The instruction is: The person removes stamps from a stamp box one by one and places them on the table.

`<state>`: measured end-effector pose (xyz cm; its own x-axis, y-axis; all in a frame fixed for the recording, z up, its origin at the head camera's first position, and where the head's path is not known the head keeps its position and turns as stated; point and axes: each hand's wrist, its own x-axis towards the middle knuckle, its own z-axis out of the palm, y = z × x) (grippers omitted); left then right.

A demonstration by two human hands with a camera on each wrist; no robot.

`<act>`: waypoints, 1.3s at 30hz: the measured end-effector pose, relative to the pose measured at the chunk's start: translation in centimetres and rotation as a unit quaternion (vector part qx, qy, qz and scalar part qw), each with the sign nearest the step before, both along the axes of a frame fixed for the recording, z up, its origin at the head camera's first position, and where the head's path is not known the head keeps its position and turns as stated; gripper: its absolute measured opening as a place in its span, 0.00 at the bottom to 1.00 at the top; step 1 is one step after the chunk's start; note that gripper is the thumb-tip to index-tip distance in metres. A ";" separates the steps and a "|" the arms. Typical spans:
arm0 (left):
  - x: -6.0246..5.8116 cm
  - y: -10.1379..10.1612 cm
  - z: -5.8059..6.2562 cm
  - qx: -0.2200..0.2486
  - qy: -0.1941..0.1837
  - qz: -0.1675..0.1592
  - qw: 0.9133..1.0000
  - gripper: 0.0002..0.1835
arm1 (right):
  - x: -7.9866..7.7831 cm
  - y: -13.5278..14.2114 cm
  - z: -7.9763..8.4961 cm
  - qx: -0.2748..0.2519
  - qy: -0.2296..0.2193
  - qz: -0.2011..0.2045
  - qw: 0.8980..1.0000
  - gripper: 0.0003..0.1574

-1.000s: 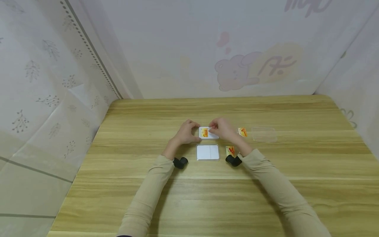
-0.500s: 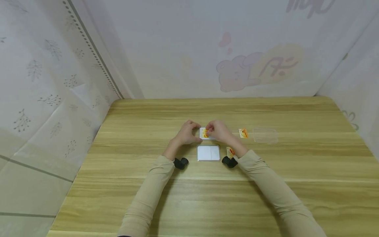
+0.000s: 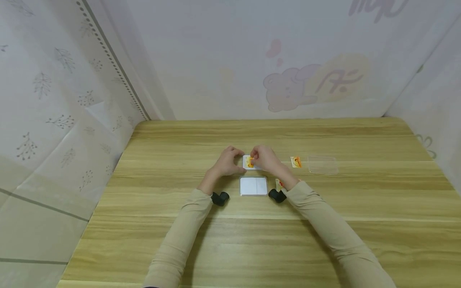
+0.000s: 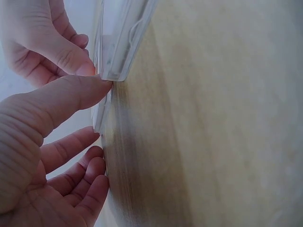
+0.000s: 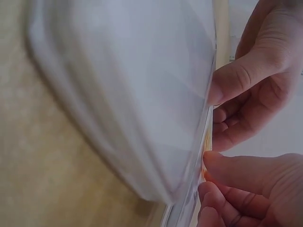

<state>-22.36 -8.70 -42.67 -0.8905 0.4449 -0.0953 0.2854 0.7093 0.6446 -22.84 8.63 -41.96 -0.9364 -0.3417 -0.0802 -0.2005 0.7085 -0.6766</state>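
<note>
In the head view, a shallow clear-edged plastic case with a white inside [image 3: 246,167] lies flat on the table, with a small yellow-orange picture card [image 3: 248,161] over it. My left hand [image 3: 227,162] grips the case at its left end, thumb at the near edge and fingers at the far edge. My right hand [image 3: 267,160] pinches the picture card at the case's middle, hiding the right half. Nearer to me lies a second plastic case [image 3: 253,186] with a white, divided inside, large in the right wrist view; both hands show behind its edge there.
Another picture card [image 3: 296,162] lies to the right, beside a clear plastic lid [image 3: 323,165]. A further card [image 3: 279,184] is partly covered by the right wrist's black camera [image 3: 277,196]. Fabric walls stand behind the wooden table [image 3: 230,248].
My right hand has shifted slightly left over the picture card, covering more of it. The right wrist now covers more of the nearer card. My left hand stays at the case.
</note>
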 end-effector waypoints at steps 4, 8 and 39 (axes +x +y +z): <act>0.0 0.0 0.1 0.000 0.001 -0.001 1.000 0.30 | 0.1 -0.2 0.1 0.010 0.003 -0.003 1.000 0.07; 0.1 0.0 0.1 0.001 0.001 -0.002 1.000 0.30 | 0.2 -0.3 0.3 0.019 0.013 -0.001 1.000 0.08; -0.1 0.0 0.0 -0.002 0.009 -0.008 1.000 0.30 | 0.0 -0.4 0.1 0.007 0.027 -0.011 1.000 0.10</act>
